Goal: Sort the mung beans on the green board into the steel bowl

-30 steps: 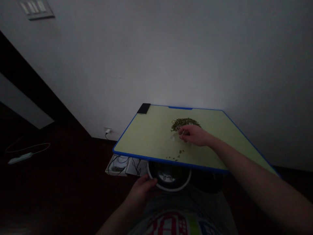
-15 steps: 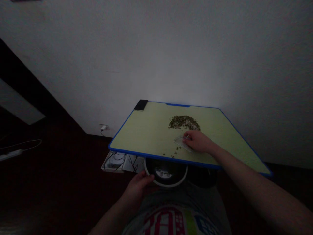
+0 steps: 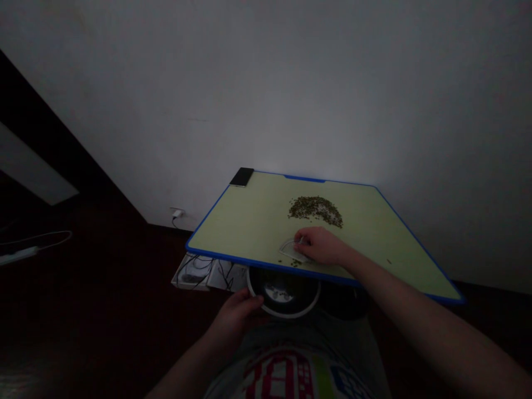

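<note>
My right hand (image 3: 318, 244) pinches a thin, clear, curved scraper-like piece (image 3: 290, 249) flat against the tabletop, close to the front edge. Several small brown-green grains (image 3: 296, 262) lie just in front of it. Farther back, a larger pile of the same grains (image 3: 315, 209) spreads in an arc. My left hand (image 3: 241, 308) is closed on the left rim of a dark bowl with a pale rim (image 3: 286, 316), held under the table's front edge. A few grains show inside the bowl; its far side is hidden by the table.
The pale yellow table (image 3: 249, 221) has a blue border and stands against a wall. A black phone (image 3: 241, 177) lies at its back left corner. Below are white boxes with cables (image 3: 195, 273); a plug (image 3: 177, 213) sits in the wall socket. A power strip (image 3: 19, 255) is at far left.
My right hand has slid the clear piece left and toward the front edge, bringing it up to the loose grains there. My left hand and the bowl have stayed nearly in place.
</note>
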Action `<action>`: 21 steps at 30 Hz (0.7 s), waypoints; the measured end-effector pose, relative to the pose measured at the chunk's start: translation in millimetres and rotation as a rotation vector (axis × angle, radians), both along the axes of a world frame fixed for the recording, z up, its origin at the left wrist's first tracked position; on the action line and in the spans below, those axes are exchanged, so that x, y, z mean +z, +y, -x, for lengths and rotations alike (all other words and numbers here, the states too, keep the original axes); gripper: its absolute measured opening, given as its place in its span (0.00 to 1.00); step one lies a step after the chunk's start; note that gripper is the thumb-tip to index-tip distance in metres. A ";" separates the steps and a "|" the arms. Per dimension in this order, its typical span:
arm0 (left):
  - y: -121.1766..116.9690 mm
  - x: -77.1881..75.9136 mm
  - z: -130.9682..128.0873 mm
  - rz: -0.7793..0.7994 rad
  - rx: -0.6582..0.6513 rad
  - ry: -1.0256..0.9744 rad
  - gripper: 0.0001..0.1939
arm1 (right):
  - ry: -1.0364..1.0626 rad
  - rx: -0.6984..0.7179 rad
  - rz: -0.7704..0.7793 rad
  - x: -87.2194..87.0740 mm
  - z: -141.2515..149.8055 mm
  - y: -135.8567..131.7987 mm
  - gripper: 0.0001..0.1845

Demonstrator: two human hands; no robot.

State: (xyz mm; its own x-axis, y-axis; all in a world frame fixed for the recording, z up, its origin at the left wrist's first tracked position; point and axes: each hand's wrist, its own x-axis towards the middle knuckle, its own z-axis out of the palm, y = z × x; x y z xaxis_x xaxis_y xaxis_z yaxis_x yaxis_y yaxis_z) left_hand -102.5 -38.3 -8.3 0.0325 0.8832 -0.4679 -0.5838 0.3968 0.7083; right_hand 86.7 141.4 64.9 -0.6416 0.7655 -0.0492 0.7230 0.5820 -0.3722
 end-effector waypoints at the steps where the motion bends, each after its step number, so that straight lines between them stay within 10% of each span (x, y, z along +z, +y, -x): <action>1: 0.2 0.0 0.2 -0.005 -0.006 0.010 0.12 | 0.006 0.011 0.005 0.2 1.2 -0.6 0.13; 21: 0.0 -3.2 1.0 -0.001 0.001 0.035 0.10 | 0.102 0.159 0.229 1.9 1.2 0.2 0.13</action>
